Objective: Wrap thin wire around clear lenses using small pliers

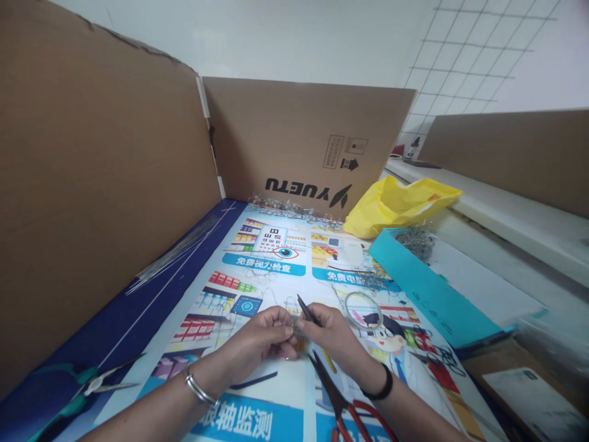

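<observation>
My left hand (269, 334) is closed in a pinch at the middle of the printed sheet, on something small that I cannot make out. Right beside it, my right hand (329, 331) is wrapped round a dark pointed tool (304, 307), whose tip sticks out past the fingers. The fingertips of both hands meet. Thin wires (276, 291) lie just beyond them. Below my right hand lie open scissors (338, 402) with dark blades and red-orange handles. A clear ring-shaped coil (363, 310) sits to the right of that hand.
Teal-handled pliers (89, 387) lie open at left, with thin metal rods (172, 255) farther back. Cardboard panels (285, 135) wall the left and back. At right are a yellow bag (391, 205), a turquoise box (423, 294) with tangled wire (414, 244) and black wire loops (437, 353).
</observation>
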The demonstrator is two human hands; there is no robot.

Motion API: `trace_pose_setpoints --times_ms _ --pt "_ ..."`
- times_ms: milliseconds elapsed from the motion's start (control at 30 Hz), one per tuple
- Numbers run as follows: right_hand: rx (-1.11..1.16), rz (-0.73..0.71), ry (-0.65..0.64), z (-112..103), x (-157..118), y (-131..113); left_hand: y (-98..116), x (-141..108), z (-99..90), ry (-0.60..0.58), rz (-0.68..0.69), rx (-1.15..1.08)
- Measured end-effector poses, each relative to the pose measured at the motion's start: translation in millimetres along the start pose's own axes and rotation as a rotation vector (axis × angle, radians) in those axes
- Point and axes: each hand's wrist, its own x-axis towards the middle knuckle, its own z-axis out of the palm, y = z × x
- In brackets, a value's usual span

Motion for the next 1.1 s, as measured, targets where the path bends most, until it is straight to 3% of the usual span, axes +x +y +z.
trace_pose_setpoints --times_ms 167,533,1100 --pt "0.021 0.024 -0.024 3.6 0.6 1.1 -4.0 0.6 -1.8 -0.008 0.008 -0.021" --pt "0.087 0.027 -0.017 4.1 1.2 1.1 2.2 0.6 4.3 0.120 -0.024 0.011" --pt "0.101 0.010 -0.032 6.0 3.8 5.6 1.7 -0.2 0.2 0.097 -0.027 0.028"
